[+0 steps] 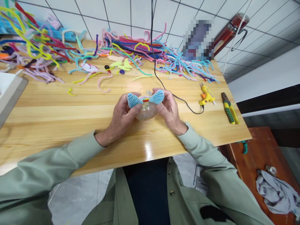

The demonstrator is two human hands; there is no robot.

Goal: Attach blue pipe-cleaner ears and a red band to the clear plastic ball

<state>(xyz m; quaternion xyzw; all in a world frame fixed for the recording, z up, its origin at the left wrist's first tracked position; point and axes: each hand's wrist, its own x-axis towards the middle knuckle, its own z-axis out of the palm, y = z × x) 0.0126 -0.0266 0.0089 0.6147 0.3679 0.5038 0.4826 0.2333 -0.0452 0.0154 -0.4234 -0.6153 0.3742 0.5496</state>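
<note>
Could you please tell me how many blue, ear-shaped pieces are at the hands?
2. The left blue piece is at the left hand; the right blue piece is at the right hand. Others could be hidden behind the fingers.

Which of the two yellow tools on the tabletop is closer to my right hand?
The glue gun, with the black cord; the green-and-yellow pliers have no cord and lie farther from your right hand.

One head-worn view, looking forward and down, fairly close above the tabletop (58, 117)
</note>
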